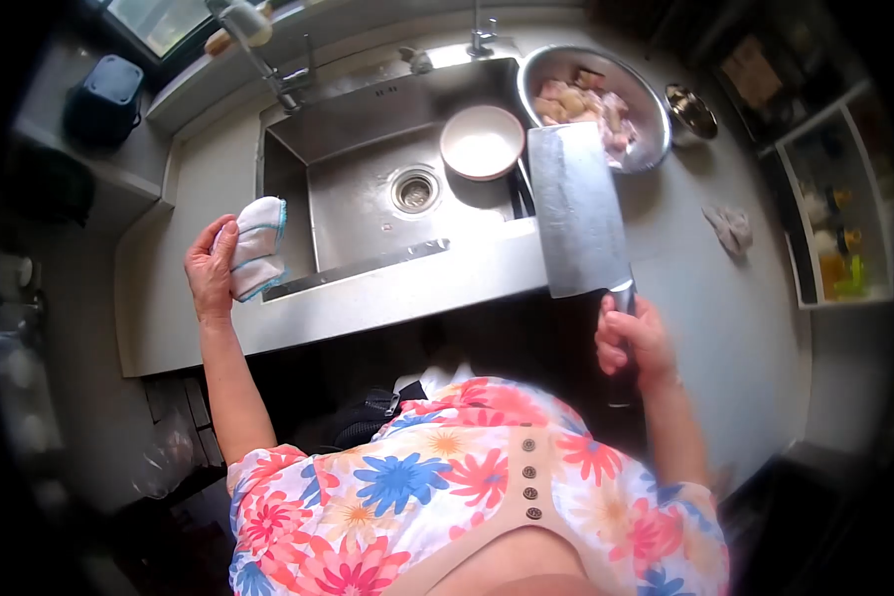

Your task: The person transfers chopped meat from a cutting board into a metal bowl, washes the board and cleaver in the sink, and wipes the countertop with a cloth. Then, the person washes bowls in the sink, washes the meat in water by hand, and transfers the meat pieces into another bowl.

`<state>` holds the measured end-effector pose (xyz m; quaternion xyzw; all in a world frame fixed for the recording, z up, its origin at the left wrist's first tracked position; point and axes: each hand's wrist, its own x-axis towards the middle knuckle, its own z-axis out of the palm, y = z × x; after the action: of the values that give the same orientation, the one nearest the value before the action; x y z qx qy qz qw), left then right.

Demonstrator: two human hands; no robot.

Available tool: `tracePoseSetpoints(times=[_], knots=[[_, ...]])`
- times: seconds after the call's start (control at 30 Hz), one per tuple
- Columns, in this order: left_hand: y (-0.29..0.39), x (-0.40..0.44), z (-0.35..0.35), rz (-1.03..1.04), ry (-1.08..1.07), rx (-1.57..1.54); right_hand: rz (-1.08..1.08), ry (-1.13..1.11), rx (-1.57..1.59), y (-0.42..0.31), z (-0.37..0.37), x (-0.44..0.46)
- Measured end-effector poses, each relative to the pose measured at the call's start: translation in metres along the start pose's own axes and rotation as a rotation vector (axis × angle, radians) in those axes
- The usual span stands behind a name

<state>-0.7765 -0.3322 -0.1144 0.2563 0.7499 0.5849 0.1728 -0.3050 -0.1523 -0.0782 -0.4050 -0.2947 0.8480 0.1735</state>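
the left hand (211, 266) is closed around one side of a white cloth (259, 243) with turquoise edging, the thumb laid across it and the fingers curled behind. the folded cloth hangs at the left front corner of the steel sink (368, 149), over its rim as seen from above; whether it touches the rim, i cannot tell.

the right hand (634, 343) is wrapped around the dark handle of a cleaver (578, 209), in front of the tabletop (705, 338). the wide blade points away from the person, its flat side facing up to the view. its far end overlaps the near rim of a large metal bowl (656, 139) in view, but contact is not clear.

that metal bowl sits to the right of the sink and holds pieces of pale pink raw meat (584, 104). a small shiny metal container (690, 112) stands just beside it on the right, and a crumpled cloth piece (729, 228) lies on the tabletop, nearer the person.

inside the sink, a white round bowl (482, 144) is at the right, near the round drain (414, 190). a tall faucet (286, 89) rises behind the left back corner, and a smaller tap (482, 40) stands behind the right part.
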Motion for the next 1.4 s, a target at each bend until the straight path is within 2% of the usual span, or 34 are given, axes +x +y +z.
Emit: tracePoseSetpoints(times=[0.1,0.17,0.27,0.33,0.47,0.53,0.6,0.67,0.77,0.87,0.97,1.17,1.27,1.33,1.4], knots=[[-0.011,0.015,-0.016,0.028,0.105,0.209,0.057,-0.112,0.102,0.006,0.019,0.043],[-0.051,0.027,-0.036,0.045,0.152,0.346,0.158,-0.17,0.166,0.007,0.031,0.077],[-0.062,0.043,-0.031,-0.073,-0.035,1.035,0.231,-0.2,0.238,0.019,0.042,0.115],[-0.061,0.054,-0.004,0.264,-0.04,1.159,0.303,-0.216,0.307,0.023,0.05,0.129],[-0.014,0.115,0.116,0.578,-0.251,0.686,0.348,-0.092,0.298,0.024,0.068,0.151],[0.01,0.143,0.169,0.423,-0.343,0.58,0.368,-0.092,0.335,0.029,0.076,0.158],[0.011,0.184,0.207,0.452,-0.264,0.632,0.352,-0.084,0.365,0.036,0.093,0.163],[-0.002,0.246,0.23,0.52,-0.697,1.32,0.348,-0.067,0.397,0.04,0.108,0.164],[0.027,0.216,0.249,0.147,-0.461,0.513,0.356,-0.056,0.463,0.042,0.119,0.174],[-0.014,0.231,0.264,0.464,-0.412,0.621,0.359,-0.049,0.469,0.037,0.124,0.192],[-0.018,0.243,0.263,0.269,-0.566,0.664,0.357,-0.093,0.494,0.037,0.124,0.212],[-0.009,0.237,0.267,0.324,-0.591,0.726,0.385,-0.138,0.62,0.037,0.136,0.235],[-0.006,0.235,0.269,0.353,-0.593,0.747,0.404,-0.154,0.481,0.039,0.121,0.231],[-0.006,0.233,0.268,0.373,-0.594,0.762,0.367,-0.066,0.04,0.03,0.115,0.221],[-0.006,0.23,0.265,0.393,-0.593,0.778,0.209,-0.072,-0.633,0.026,0.114,0.211]])
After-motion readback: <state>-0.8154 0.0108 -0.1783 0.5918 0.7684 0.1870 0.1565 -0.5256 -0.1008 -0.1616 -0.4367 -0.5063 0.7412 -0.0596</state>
